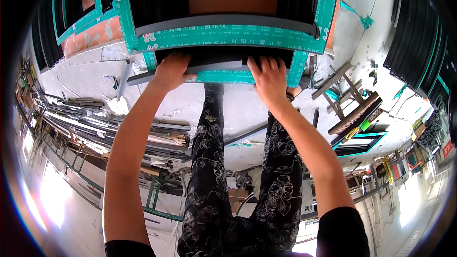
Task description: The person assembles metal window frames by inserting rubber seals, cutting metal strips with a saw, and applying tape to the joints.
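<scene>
Left hand (170, 70): laid palm-down on the near rail of the frame (228, 33), toward its left corner. Fingers (177, 58) together and curled over the rail's far lip, thumb out along the near face (tips hidden past the edge, so depth of hold cannot be told).

Frame: dark metal window frame, edges wrapped in green protective film (223, 37), standing on the concrete floor (90, 74) straight ahead of the legs, near rail crosswise between both hands. Likely stiff and fairly heavy, being long hollow metal sections; film probably slick under bare skin, corners likely sharp. Best taken as here, on the rail with hands set well apart, curled over the lip rather than pinching the film.

Right hand (270, 78): on the same rail toward the right corner, palm-down. Fingers (266, 64) slightly spread and hooked over the far edge, pressing on the dark metal (thumb mostly hidden under the hand).

Surroundings: further filmed frames (76, 14) leaning at far left, a heap of metal sections (109, 119) on the floor below them, a wooden stool (345, 97) tipped over at right.
</scene>
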`<state>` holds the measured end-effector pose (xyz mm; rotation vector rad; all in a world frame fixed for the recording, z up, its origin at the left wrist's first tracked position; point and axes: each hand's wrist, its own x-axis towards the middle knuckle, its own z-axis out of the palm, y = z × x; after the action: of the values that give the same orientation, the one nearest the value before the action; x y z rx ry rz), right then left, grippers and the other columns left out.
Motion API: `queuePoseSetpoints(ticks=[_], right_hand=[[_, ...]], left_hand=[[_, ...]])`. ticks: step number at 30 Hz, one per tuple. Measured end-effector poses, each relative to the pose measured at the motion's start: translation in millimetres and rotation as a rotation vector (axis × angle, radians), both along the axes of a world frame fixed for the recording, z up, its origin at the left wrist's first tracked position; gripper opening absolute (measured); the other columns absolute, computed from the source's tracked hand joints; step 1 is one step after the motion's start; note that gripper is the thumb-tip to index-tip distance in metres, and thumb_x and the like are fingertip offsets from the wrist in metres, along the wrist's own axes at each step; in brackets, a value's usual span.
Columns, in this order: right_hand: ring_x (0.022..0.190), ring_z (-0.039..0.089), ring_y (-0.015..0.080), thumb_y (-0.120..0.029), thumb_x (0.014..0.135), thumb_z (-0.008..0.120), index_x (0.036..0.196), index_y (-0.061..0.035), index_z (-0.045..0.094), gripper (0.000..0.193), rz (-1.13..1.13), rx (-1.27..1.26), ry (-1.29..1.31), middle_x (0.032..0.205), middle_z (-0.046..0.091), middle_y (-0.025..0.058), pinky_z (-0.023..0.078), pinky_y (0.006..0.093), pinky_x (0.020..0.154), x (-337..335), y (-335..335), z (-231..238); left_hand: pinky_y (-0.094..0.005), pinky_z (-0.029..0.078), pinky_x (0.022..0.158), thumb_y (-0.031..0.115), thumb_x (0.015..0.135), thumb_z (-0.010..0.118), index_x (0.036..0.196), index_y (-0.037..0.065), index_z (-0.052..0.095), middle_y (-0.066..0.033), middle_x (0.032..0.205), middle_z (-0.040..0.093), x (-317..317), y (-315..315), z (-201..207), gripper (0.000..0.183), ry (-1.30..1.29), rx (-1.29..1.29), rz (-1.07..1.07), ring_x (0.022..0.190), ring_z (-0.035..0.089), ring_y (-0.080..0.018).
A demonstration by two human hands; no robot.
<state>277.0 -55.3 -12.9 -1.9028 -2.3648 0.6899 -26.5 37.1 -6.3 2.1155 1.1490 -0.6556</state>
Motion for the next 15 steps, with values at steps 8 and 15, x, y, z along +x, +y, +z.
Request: queuePoseSetpoints(ticks=[8,15], right_hand=[[0.118,0.051,0.0247,-0.012,0.081,0.06,0.122,-0.0206,0.062,0.042,-0.25,0.173,-0.095,0.12,0.057,0.0069,0.036,0.0543,0.104,-9.8,-8.8,-5.6],[0.111,0.053,0.0251,-0.006,0.077,0.058,0.122,-0.017,0.06,0.046,-0.212,0.166,0.008,0.11,0.058,0.0061,0.032,0.0546,0.106,-0.7,10.2,-1.0]], left_hand=[[-0.0495,0.042,0.1,0.044,0.078,0.074,0.122,0.003,0.057,-0.0229,0.125,0.056,-3.2,8.6,-11.9,0.063,-0.001,-0.195,0.024,0.116,0.051,-0.0423],[-0.0493,0.044,0.097,0.045,0.078,0.072,0.119,0.001,0.058,-0.0248,0.12,0.058,1.7,33.9,-9.8,0.062,-0.002,-0.228,0.032,0.113,0.053,-0.0434]])
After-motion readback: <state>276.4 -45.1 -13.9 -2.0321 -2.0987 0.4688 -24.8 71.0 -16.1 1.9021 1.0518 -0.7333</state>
